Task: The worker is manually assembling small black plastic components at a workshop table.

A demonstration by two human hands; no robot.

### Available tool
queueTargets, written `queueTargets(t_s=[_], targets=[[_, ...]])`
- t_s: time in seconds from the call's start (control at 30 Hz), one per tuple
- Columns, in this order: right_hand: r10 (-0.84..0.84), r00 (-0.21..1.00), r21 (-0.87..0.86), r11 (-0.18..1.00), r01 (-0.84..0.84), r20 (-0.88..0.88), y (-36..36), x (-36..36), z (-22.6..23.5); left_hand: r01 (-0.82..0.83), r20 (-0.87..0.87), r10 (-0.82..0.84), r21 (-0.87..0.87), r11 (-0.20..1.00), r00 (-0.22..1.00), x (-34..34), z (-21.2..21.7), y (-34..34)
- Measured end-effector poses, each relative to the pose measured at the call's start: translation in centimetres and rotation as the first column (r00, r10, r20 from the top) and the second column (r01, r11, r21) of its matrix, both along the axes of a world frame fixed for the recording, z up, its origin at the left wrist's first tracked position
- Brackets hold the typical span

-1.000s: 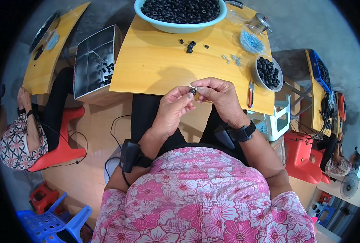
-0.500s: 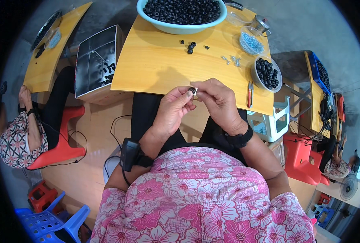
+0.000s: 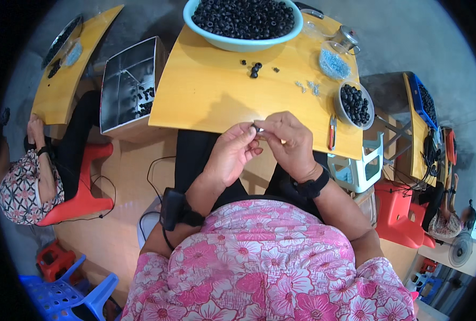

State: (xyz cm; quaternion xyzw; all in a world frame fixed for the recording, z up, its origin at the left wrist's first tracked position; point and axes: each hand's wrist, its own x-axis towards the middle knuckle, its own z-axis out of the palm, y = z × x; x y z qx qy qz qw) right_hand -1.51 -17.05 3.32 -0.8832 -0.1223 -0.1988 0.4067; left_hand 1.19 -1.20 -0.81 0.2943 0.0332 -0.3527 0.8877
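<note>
Just in front of the table's near edge, a small black round part [image 3: 256, 128] is pinched between the thumb and fingers of my left hand [image 3: 228, 153]. My right hand [image 3: 289, 140] meets it there, fingertips closed at the part's right side. Something small and pale shows by those fingertips, too small to name. Beyond my hands on the yellow table [image 3: 195, 101] lie several loose black parts [image 3: 255, 70]. Small clear pieces [image 3: 313, 88] are scattered to their right.
A light-blue basin [image 3: 238, 44] heaped with black parts stands at the back. On the right are a tub of black parts [image 3: 354, 104], a tub of bluish clear pieces [image 3: 334, 63], a metal cup [image 3: 348, 36] and a red-handled tool [image 3: 332, 134]. An open box [image 3: 128, 80] stands left.
The view has shifted slightly, so the table sits a little lower. My fingers have turned on the black part, and less of it shows between the fingertips.
</note>
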Motion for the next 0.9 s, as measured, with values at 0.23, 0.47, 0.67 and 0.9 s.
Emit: queueTargets(t_s=[0.23,0.47,0.67,0.9], targets=[[0.12,0.992,0.077,0.99,-0.116,-0.04,-0.3,0.7,-0.3,-0.068,0.367,-0.046,0.291,0.954,0.929,1.6,0.3,1.0],[-0.237,0.947,-0.044,0.972,0.233,-0.218,-5.9,8.3,-0.6,-0.169,0.352,0.059,0.293,0.941,0.934,2.3,-0.6,0.4],[-0.32,0.914,-0.123,0.947,0.298,-0.249,-7.2,12.9,-2.1,-0.146,0.342,0.033,0.311,0.939,0.939,2.5,-0.4,0.5],[-0.325,0.892,-0.178,0.943,0.281,-0.313,-5.7,13.1,-2.4,-0.156,0.347,0.037,0.323,0.933,0.937,2.2,-0.4,0.4]])
